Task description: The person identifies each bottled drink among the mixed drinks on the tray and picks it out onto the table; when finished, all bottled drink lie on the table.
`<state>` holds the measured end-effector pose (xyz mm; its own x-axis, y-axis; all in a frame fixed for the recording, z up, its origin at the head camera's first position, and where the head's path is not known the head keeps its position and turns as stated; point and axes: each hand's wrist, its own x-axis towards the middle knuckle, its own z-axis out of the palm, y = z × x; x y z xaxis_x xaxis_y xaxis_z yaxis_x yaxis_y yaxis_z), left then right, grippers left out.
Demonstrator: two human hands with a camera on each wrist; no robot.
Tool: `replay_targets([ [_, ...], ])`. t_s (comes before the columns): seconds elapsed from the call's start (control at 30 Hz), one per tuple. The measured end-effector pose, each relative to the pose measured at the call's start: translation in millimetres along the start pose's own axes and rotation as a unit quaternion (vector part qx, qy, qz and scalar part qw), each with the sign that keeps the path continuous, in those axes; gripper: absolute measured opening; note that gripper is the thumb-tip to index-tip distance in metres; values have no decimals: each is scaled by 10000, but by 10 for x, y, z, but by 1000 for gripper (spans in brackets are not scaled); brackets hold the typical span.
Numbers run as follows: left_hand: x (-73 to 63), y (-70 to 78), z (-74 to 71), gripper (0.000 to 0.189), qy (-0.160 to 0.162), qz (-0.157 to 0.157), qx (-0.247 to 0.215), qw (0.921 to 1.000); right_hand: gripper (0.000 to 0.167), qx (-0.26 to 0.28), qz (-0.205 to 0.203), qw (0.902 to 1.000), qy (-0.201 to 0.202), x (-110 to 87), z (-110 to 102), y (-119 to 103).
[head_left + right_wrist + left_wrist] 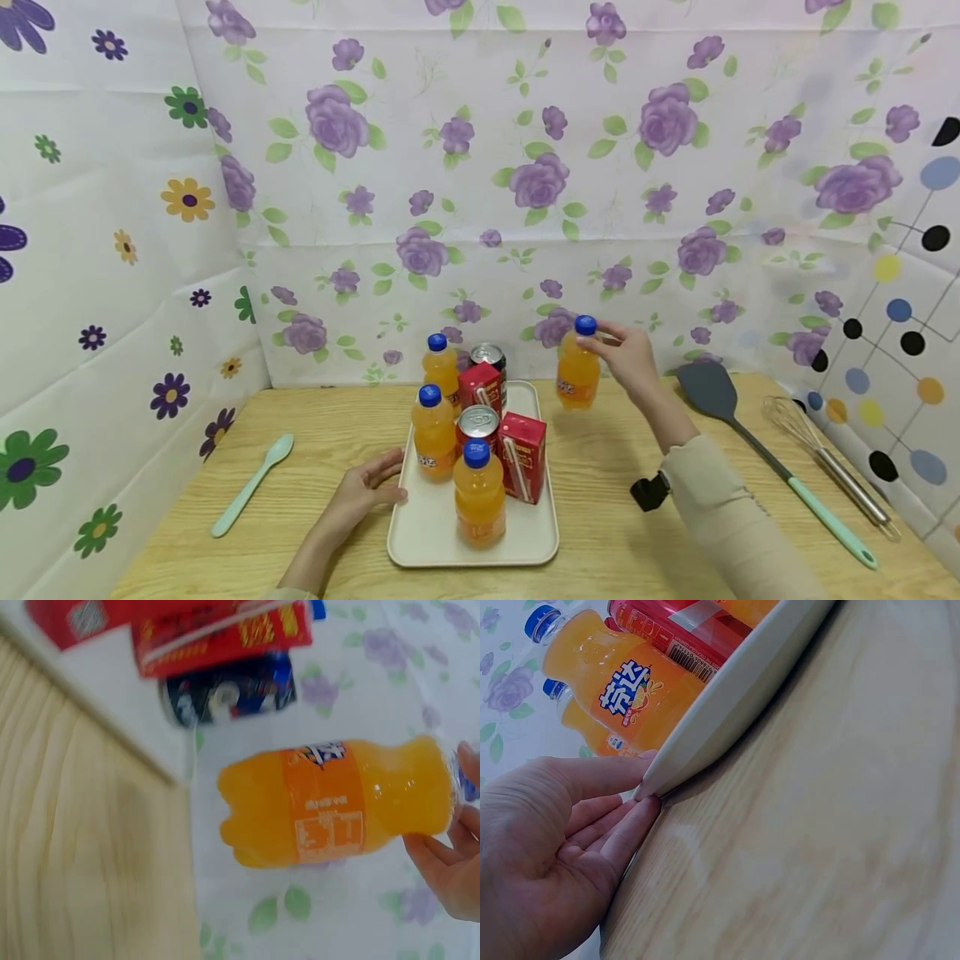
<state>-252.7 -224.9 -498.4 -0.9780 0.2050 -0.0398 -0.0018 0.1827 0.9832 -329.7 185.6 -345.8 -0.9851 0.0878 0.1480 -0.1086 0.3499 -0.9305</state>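
Observation:
My right hand (628, 358) pinches a bottle of orange soda (577, 379) by the neck, just under its blue cap. The bottle hangs upright in the air, right of the tray's back corner; its base hangs free in the right wrist view. At the left side of the cream tray (420, 546), my left hand (358, 498) pinches the rim, thumb above and fingers below in the left wrist view. On the tray stand a front orange soda bottle (480, 504), two more along the left, a red can (477, 425), a dark can (487, 354) and two red drink cartons (522, 458).
A pale green spoon (255, 483) lies on the wooden table left of the tray. To the right lie a grey spatula (750, 433) with a green handle and a metal whisk (832, 467). Flowered cloth (450, 208) hangs behind the table, with patterned cloths at both sides.

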Motion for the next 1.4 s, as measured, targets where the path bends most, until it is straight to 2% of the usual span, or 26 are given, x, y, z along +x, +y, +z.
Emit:
replay_targets([
  [0.33,-17,8,19,74,-86,8,-24,10000,59,-297,289,9964,744,129,-483,398],
  [0.57,5,5,26,74,47,-119,35,9999,67,-266,705,9920,1011,206,-694,579],
  [0.93,-10,13,6,74,-46,-44,42,10000,63,-299,852,9890,1172,253,-803,753],
  [1.4,9,-15,-5,74,73,-15,181,9998,68,-395,885,9874,1251,301,-823,837],
])
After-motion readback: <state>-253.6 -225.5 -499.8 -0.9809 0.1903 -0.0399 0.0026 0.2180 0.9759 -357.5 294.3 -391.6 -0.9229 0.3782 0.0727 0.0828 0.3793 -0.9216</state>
